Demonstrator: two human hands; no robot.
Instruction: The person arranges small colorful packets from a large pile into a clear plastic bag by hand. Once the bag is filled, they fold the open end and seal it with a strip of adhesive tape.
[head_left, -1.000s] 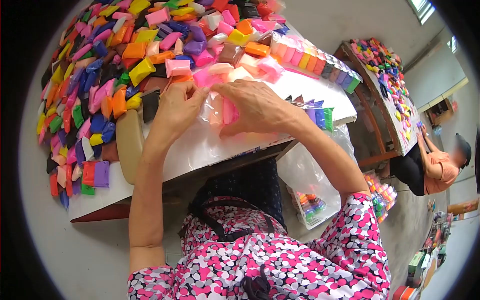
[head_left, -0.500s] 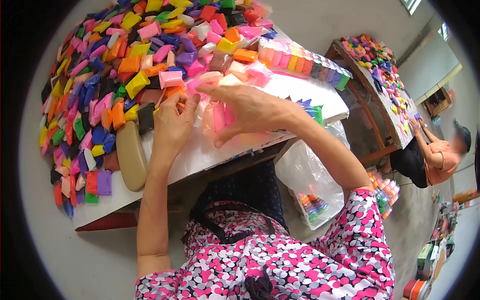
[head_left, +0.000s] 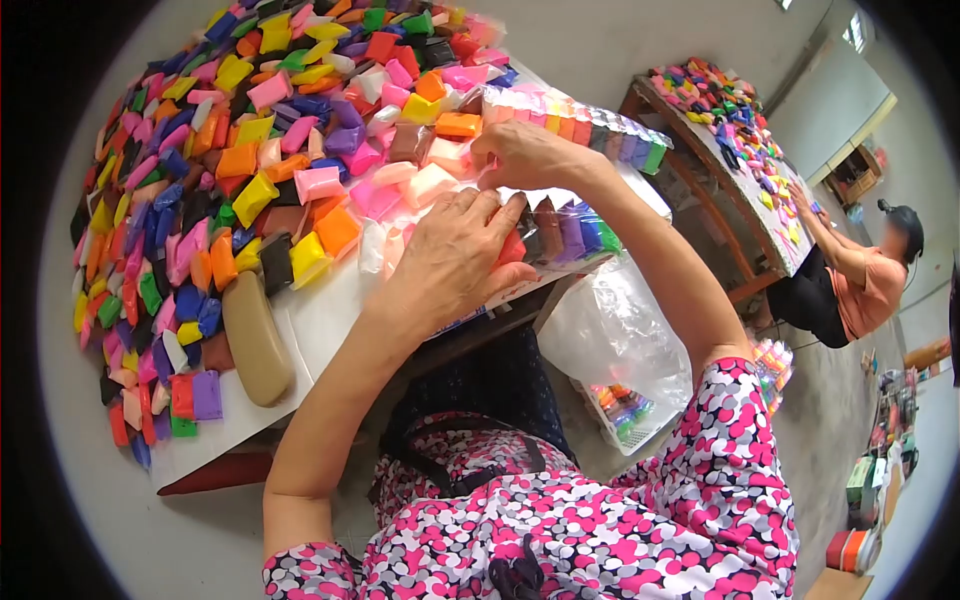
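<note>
My left hand lies over the left part of a row of small coloured packets, thumb on the near side and fingers on the far side. A red packet shows between thumb and forefinger; brown, purple, blue and green ones stretch to the right. Just beyond it, my right hand is closed with curled fingertips pointing down; what they pinch is hidden. Behind that hand lies a second row of packets in clear wrap. Pale pink packets rest left of my hands.
A large heap of coloured packets covers the table's left and back. A tan oblong case sits near the front edge. Below hang clear plastic bags over a white basket. At right, a person works at another table.
My left hand has moved right and down onto the row of packets. The right hand has shifted up and right, its spread fingers now curled. The view has turned slightly.
</note>
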